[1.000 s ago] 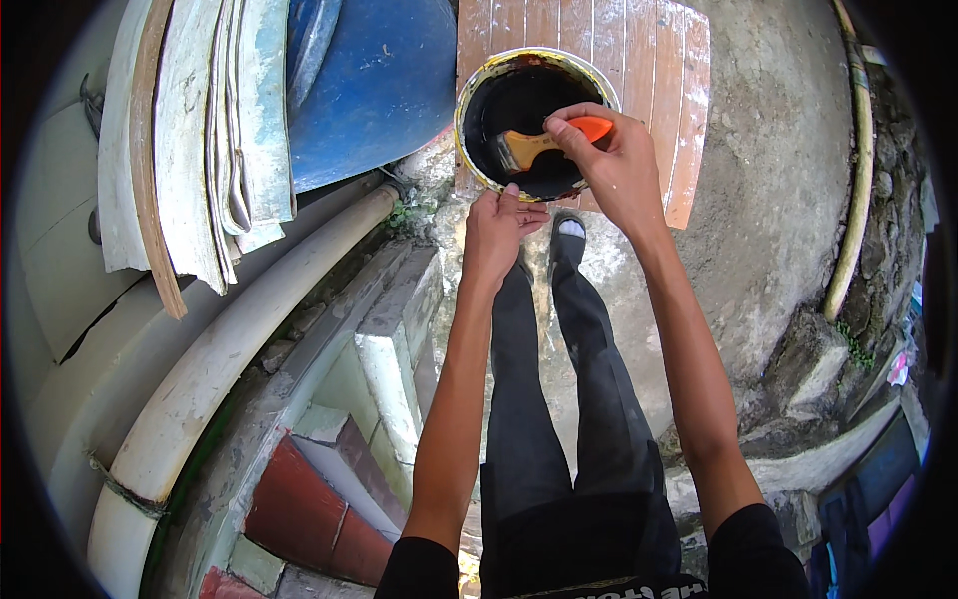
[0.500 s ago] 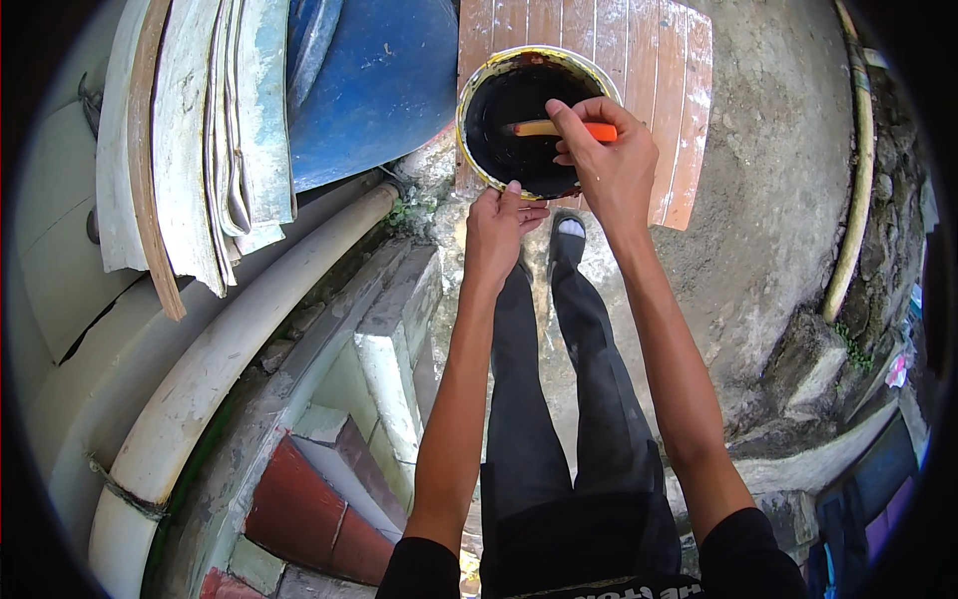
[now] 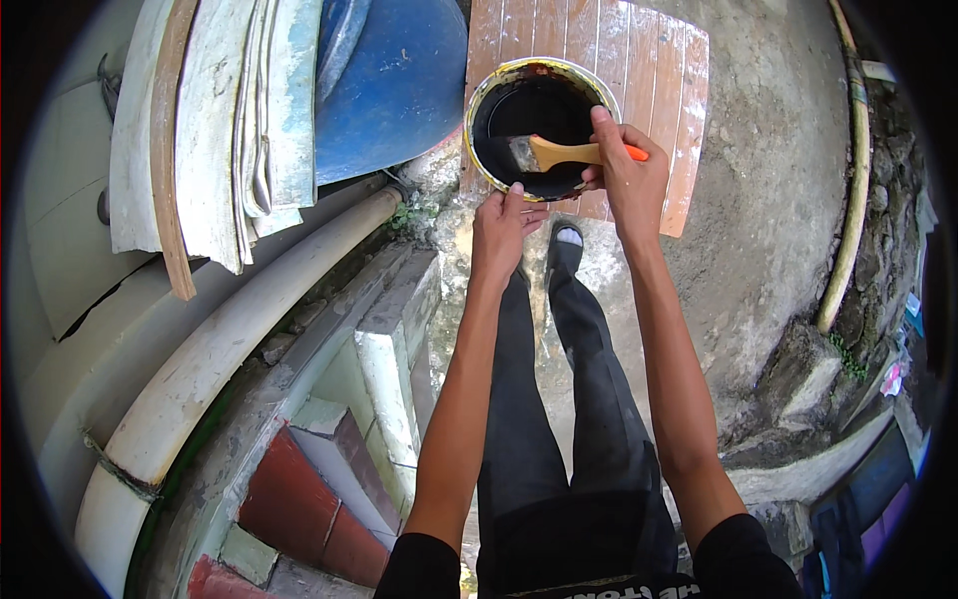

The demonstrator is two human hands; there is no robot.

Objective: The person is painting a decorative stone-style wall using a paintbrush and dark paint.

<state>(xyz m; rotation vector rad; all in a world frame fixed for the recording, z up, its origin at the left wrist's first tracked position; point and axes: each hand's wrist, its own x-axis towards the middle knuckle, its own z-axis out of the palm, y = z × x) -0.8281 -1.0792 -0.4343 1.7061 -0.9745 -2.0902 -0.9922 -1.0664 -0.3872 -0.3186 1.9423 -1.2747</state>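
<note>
At 12 to 1 o'clock in the head view we saw a bucket (image 3: pixel 472 125) on a brown slatted board (image 3: pixel 654 80), with dark paint (image 3: pixel 547 105) inside. Its rim was smeared yellow. Our right hand (image 3: pixel 631 175), at the bucket's 3 to 4 o'clock, grasped a brush (image 3: pixel 569 154) by its handle, thumb uppermost. The brush lay across the bucket's mouth, its head pointing toward 9 o'clock; the handle was tan wood with an orange end. The bristles blended into the dark paint, so we could not tell whether they touched it. Our left hand (image 3: pixel 504 235) held the bucket's rim between 6 and 7 o'clock, thumb on the edge and fingers along the outside.

The writing we could make out was at 5 o'clock: pale capital letters (image 3: pixel 654 591) printed on our black shirt (image 3: pixel 569 554), partly cut off by the lower edge.

Toward 11 o'clock stood a scuffed blue drum (image 3: pixel 399 110), just beside the board. Pale, worn sheets (image 3: pixel 215 130) hung at 10 o'clock, a long pipe (image 3: pixel 190 394) curved through 8 o'clock, and a pole (image 3: pixel 858 190) ran between 2 and 3 o'clock.
</note>
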